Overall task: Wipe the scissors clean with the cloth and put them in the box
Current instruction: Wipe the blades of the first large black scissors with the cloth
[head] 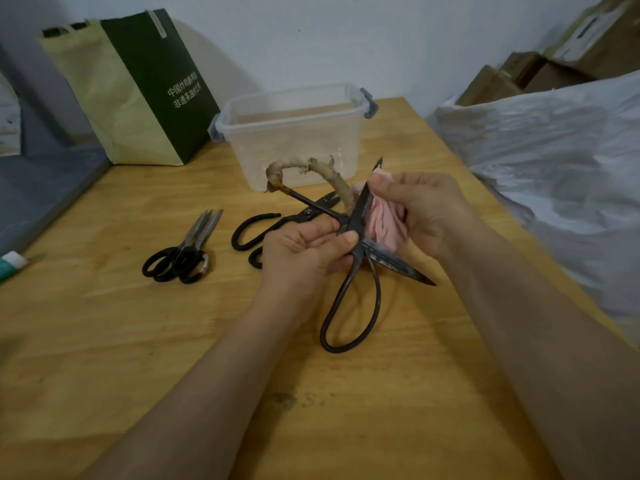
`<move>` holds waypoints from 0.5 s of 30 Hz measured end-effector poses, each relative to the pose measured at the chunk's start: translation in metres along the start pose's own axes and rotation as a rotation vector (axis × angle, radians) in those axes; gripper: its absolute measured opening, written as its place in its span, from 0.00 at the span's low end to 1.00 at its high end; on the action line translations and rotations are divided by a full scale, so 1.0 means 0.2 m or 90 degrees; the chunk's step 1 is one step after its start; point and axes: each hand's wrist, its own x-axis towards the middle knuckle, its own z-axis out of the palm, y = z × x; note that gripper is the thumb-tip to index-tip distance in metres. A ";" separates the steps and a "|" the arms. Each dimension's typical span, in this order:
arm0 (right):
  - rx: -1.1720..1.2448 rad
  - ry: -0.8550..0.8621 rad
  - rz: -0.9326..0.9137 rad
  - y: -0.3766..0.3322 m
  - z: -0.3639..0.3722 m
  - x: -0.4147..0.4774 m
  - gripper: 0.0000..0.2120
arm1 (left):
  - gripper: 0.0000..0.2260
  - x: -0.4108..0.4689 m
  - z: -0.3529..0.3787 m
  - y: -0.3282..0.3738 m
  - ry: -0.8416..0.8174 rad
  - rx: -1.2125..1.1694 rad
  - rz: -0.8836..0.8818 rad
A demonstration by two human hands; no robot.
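Over the middle of the wooden table [138, 341] you hold the large dark scissors [361, 209] in the air, and they are wide open. Your left hand [304, 251] grips them near the pivot, with the thumb pressed on the metal and the fingers curled behind. One blade points up toward the far side and the other blade points down to the right. One handle is a bare dark loop that hangs down toward you. The other handle is wrapped in beige strips and curves up in front of the box [294, 133].

Your right hand [426, 209] is closed around the pink cloth [384, 223], which is bunched in the fingers. The cloth lies against the right side of the upward blade, between the two blades.

The box is of clear plastic with grey clips on both ends. It stands open on the table just behind your hands, and I see no scissors in it.

Two other pairs lie on the table to the left. The black-handled scissors [187, 258] are closed and lie well apart from your hands. The black shears [304, 213] lie near the box, partly hidden behind your left hand.

A green and beige paper bag [149, 91] stands by the wall at the far left. A white plastic sheet [554, 150] covers the right side, and cardboard boxes [519, 74] are behind it.
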 end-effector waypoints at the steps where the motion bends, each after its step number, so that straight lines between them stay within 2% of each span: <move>1: -0.011 -0.015 0.011 0.00 -0.01 0.00 0.15 | 0.08 0.00 0.00 0.00 0.000 0.000 -0.005; 5: -0.138 -0.128 0.103 0.04 0.00 -0.07 0.16 | 0.07 0.01 -0.02 0.01 0.004 -0.007 0.003; 8: -0.043 -0.058 0.045 0.02 0.01 -0.04 0.09 | 0.09 0.01 -0.02 0.01 0.003 -0.005 -0.006; 11: 0.013 0.015 0.006 0.00 -0.01 0.01 0.15 | 0.16 0.00 0.00 0.00 0.007 0.009 -0.028; 14: -0.091 -0.074 0.080 0.03 -0.01 -0.03 0.19 | 0.09 0.01 -0.01 0.00 0.005 0.003 -0.025; 15: -0.117 -0.106 0.107 0.04 0.00 -0.05 0.18 | 0.07 0.02 -0.02 0.01 0.006 -0.001 -0.021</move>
